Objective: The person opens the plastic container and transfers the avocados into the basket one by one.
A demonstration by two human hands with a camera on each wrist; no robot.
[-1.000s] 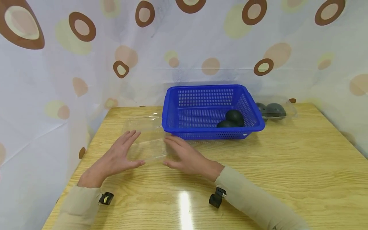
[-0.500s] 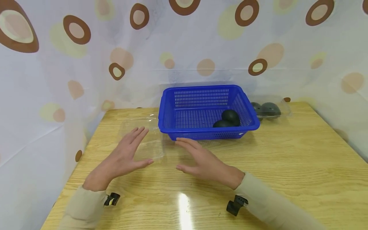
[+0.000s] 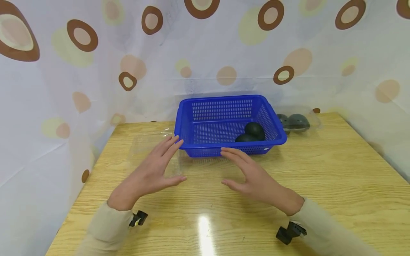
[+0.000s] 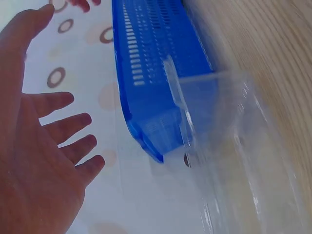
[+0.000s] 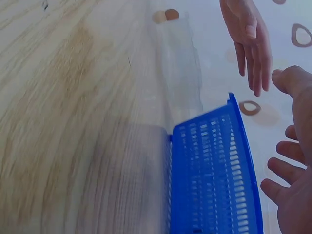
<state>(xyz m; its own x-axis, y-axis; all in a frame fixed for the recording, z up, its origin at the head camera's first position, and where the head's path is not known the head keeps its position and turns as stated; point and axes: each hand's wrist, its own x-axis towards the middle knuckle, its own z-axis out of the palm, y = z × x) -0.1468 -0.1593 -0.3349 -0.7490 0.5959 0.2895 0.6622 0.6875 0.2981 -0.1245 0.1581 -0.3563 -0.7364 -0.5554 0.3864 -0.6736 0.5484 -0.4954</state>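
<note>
My left hand (image 3: 150, 174) hovers with fingers spread, above the table and partly in front of a clear plastic container (image 3: 137, 149). Nothing is in its grasp. The left wrist view shows that clear container (image 4: 243, 161) apart from the open palm. My right hand (image 3: 256, 177) is held in the air before a blue plastic basket (image 3: 205, 145), fingers extended and holding nothing. Inside the basket, at its right end, lie two dark green, egg-shaped fruits (image 3: 254, 130) that look like avocados. The palms face each other across a gap.
Right of the basket, a second clear container (image 3: 315, 121) holds similar dark fruits (image 3: 298, 121). A wooden table (image 3: 336, 170) carries everything, with a patterned cloth (image 3: 205, 46) hanging behind and at the sides. Wrist cameras (image 3: 138, 218) are strapped to both sleeves.
My right hand has moved right, away from the clear container to before the basket. My left hand has shifted right too, more slowly. The view has turned slightly; the basket and containers stay put.
</note>
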